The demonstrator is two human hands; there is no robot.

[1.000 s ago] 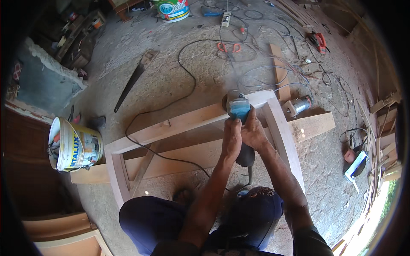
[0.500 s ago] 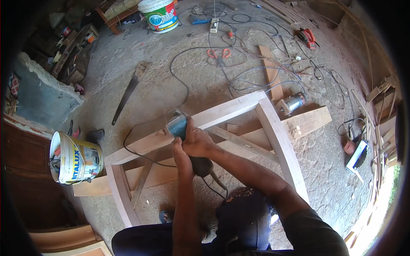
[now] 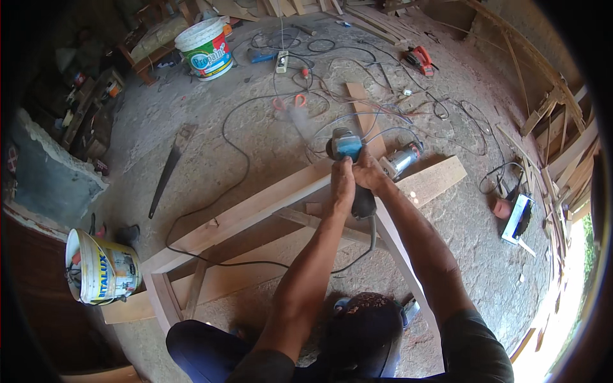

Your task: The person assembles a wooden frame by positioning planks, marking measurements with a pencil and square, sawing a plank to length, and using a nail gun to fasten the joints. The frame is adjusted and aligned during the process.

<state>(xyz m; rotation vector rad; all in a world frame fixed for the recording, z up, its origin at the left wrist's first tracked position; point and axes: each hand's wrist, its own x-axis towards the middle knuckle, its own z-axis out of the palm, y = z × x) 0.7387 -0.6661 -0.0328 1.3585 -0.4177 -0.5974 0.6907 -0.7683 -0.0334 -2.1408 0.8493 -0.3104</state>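
Note:
Both my hands are wrapped round a teal and black angle grinder (image 3: pixel 347 145) with a cord at its rear. My left hand (image 3: pixel 343 180) grips the body from the left, and my right hand (image 3: pixel 370 171) closes on it from the right. The grinder's head is over the far right corner of a pale wooden frame (image 3: pixel 255 210), with a faint dust plume ahead of it. Its disc is mostly hidden, and I cannot tell whether it touches the wood. The grinder's power cord (image 3: pixel 255 263) loops across the frame to the left.
Under the frame lies a thick wooden beam (image 3: pixel 440 179). A corded router (image 3: pixel 407 158) and a plank (image 3: pixel 365 115) lie beyond the right corner. Left are a handsaw (image 3: pixel 167 172) and a tool bucket (image 3: pixel 105 268). Tangled cables, a paint bucket (image 3: pixel 207 51) and a red power tool (image 3: pixel 420 60) are farther off.
Both hands have carried the grinder rightward along the frame's far rail to its far right corner. The view has shifted, and a dust plume now shows ahead of the tool.

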